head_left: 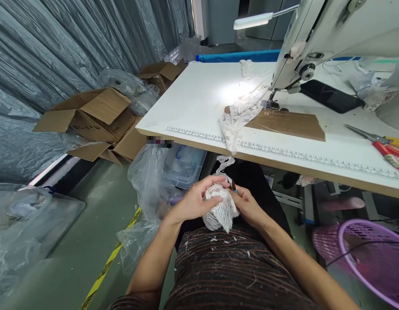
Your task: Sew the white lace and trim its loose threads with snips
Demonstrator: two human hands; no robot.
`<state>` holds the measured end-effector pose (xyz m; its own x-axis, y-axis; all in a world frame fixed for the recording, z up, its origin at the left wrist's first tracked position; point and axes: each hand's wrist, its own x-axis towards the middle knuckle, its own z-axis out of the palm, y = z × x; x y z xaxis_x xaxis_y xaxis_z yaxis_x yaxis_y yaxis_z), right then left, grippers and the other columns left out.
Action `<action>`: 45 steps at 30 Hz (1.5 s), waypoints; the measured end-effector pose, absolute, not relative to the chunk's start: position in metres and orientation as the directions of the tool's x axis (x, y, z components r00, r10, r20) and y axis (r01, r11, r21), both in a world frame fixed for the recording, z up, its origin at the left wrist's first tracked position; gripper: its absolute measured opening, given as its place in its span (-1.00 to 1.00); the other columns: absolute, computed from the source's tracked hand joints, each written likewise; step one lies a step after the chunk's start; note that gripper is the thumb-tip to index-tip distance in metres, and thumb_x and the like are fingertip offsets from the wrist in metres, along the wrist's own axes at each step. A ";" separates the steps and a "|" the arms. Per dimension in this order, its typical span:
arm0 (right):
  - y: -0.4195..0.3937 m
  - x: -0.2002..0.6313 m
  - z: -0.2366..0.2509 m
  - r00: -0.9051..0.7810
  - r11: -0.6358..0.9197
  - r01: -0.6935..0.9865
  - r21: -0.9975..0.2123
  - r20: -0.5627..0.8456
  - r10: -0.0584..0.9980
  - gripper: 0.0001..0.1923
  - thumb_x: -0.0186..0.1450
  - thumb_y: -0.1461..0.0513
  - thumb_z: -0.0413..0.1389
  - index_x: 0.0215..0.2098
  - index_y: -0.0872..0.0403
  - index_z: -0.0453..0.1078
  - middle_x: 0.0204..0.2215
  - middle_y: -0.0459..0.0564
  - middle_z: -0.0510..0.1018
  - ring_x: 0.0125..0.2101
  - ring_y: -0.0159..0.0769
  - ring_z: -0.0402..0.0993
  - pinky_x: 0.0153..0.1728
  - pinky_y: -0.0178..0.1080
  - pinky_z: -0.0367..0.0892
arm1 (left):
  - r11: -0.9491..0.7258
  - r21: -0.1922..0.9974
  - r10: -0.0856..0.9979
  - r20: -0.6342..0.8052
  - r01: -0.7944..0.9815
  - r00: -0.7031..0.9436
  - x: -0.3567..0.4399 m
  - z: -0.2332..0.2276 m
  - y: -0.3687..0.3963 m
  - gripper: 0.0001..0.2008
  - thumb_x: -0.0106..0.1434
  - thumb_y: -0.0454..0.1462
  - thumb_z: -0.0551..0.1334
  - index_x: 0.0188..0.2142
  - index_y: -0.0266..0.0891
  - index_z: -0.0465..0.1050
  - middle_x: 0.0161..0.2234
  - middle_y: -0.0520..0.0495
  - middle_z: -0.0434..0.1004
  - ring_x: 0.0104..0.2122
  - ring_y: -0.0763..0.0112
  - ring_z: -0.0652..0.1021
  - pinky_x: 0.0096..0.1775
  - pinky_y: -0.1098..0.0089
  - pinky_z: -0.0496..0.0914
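1 lace piece [219,215], lower centre: left hand [196,199] fingers pinch it, right hand [248,206] fingers pinch dark-tipped tool [232,186]; keep tip off folds.

At lower centre, soft, matt openwork lace [220,213]. Across upper right, smooth tabletop [186,99], matt cardboard strip [292,125], and smooth, faintly glossy sewing machine [299,47]. At right edge, metal-bladed scissors [381,146]. At upper left, crinkled, shiny, foil-like curtain [73,43]. At lower right, smooth plastic basket [340,237].

Glossy grey sheeting [73,38] hangs at left; yellow-and-black tape [110,260] crosses the green-grey floor [105,198]; a lit lamp [253,21] brightens the white tabletop [186,94].
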<state>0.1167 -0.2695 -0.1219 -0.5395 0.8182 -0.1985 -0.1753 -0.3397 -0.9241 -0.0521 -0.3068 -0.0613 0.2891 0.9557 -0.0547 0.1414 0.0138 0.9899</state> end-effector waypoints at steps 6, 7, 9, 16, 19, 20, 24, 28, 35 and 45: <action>-0.281 0.124 -0.115 -0.567 -0.284 -0.082 -0.955 -0.190 0.802 -0.59 0.18 -0.07 0.22 -0.30 0.11 0.48 -0.48 -0.10 0.42 -0.51 -0.41 0.21 -0.49 -0.35 0.16 | -0.129 0.948 0.972 0.062 0.290 0.229 -0.061 -0.075 -0.308 -0.42 0.13 -0.25 0.35 0.15 -0.17 0.31 0.17 -0.20 0.30 0.15 0.12 0.35 0.14 0.21 0.24; -0.282 0.125 -0.113 -0.570 -0.255 -0.078 -0.964 -0.167 0.805 -0.62 0.18 -0.04 0.24 -0.31 0.12 0.47 -0.46 -0.10 0.43 -0.48 -0.41 0.23 -0.45 -0.35 0.18 | -0.127 0.958 0.964 0.058 0.256 0.258 -0.064 -0.079 -0.308 -0.36 0.10 -0.22 0.37 0.17 -0.17 0.28 0.19 -0.21 0.28 0.16 0.10 0.33 0.14 0.20 0.23; -0.285 0.126 -0.113 -0.584 -0.235 -0.080 -0.969 -0.146 0.799 -0.65 0.22 -0.02 0.21 -0.32 0.12 0.45 -0.46 -0.11 0.41 -0.47 -0.41 0.23 -0.44 -0.36 0.18 | -0.030 0.990 0.930 -0.022 0.136 0.367 -0.071 -0.091 -0.307 -0.25 0.07 -0.13 0.39 0.23 -0.18 0.21 0.13 -0.24 0.36 0.07 0.11 0.43 0.06 0.20 0.31; -0.278 0.137 -0.138 -0.423 0.005 0.160 -0.987 -0.064 0.904 -0.58 0.29 -0.06 0.06 -0.27 0.12 0.48 -0.45 -0.03 0.49 -0.44 -0.30 0.36 -0.45 -0.30 0.27 | 0.128 0.985 0.913 -0.163 0.118 0.373 -0.080 -0.124 -0.295 -0.37 0.10 -0.09 0.38 0.12 -0.26 0.34 -0.09 -0.19 0.51 -0.13 0.24 0.52 -0.06 0.26 0.38; -0.268 0.145 -0.146 -0.245 0.217 0.469 -0.856 0.110 0.963 -0.63 0.29 -0.01 0.07 -0.17 0.07 0.51 -0.28 0.06 0.55 -0.25 -0.14 0.46 -0.31 -0.21 0.35 | -0.048 0.948 0.977 -0.021 0.313 0.214 -0.077 -0.125 -0.281 -0.49 0.08 -0.14 0.40 0.02 -0.20 0.45 0.03 -0.20 0.42 0.05 0.17 0.43 0.14 0.15 0.24; -0.264 0.147 -0.146 -0.210 0.251 0.524 -0.814 0.163 0.964 -0.64 0.30 0.01 0.06 -0.13 0.06 0.50 -0.25 0.08 0.55 -0.23 -0.12 0.48 -0.28 -0.19 0.36 | -0.081 0.931 0.987 0.025 0.357 0.159 -0.075 -0.126 -0.275 -0.53 0.09 -0.14 0.39 0.00 -0.19 0.47 0.06 -0.20 0.40 0.09 0.16 0.40 0.17 0.13 0.21; -0.255 0.149 -0.133 -0.195 0.335 0.483 -0.809 0.274 0.942 -0.69 0.36 0.09 -0.03 -0.17 0.07 0.49 -0.29 0.08 0.58 -0.31 -0.18 0.51 -0.31 -0.21 0.37 | -0.039 0.958 0.995 0.063 0.284 -0.076 -0.061 -0.133 -0.245 -0.57 0.23 -0.11 0.26 0.07 -0.18 0.40 0.10 -0.23 0.36 0.10 0.17 0.41 0.12 0.16 0.29; -0.254 0.147 -0.115 -0.246 0.378 0.376 -0.846 0.302 0.921 -0.74 0.36 0.16 -0.01 -0.17 0.07 0.49 -0.32 0.05 0.57 -0.31 -0.22 0.49 -0.33 -0.25 0.36 | -0.050 0.983 0.995 0.066 0.178 -0.080 -0.049 -0.140 -0.221 -0.64 0.22 -0.13 0.28 -0.04 -0.24 0.46 0.01 -0.24 0.47 0.02 0.16 0.48 0.01 0.21 0.39; -0.247 0.129 -0.091 -0.298 0.334 0.302 -0.893 0.244 0.923 -0.76 0.32 0.12 0.05 -0.25 0.08 0.49 -0.38 0.00 0.56 -0.40 -0.29 0.43 -0.37 -0.29 0.32 | -0.411 0.704 0.837 0.544 0.580 -0.067 -0.042 -0.116 -0.252 -0.95 0.24 -0.30 0.23 -0.35 -0.22 0.45 -0.34 -0.07 0.58 -0.28 0.35 0.57 -0.09 0.22 0.40; -0.258 0.125 -0.075 -0.499 0.203 0.169 -0.964 0.094 0.861 -0.69 0.29 0.07 0.07 -0.48 0.11 0.40 -0.58 -0.12 0.31 -0.53 -0.40 0.16 -0.53 -0.36 0.16 | -0.440 0.807 0.888 0.457 0.394 0.056 -0.057 -0.073 -0.278 -0.66 0.23 -0.08 0.23 -0.10 -0.25 0.47 -0.09 -0.22 0.46 -0.08 0.20 0.48 -0.04 0.21 0.37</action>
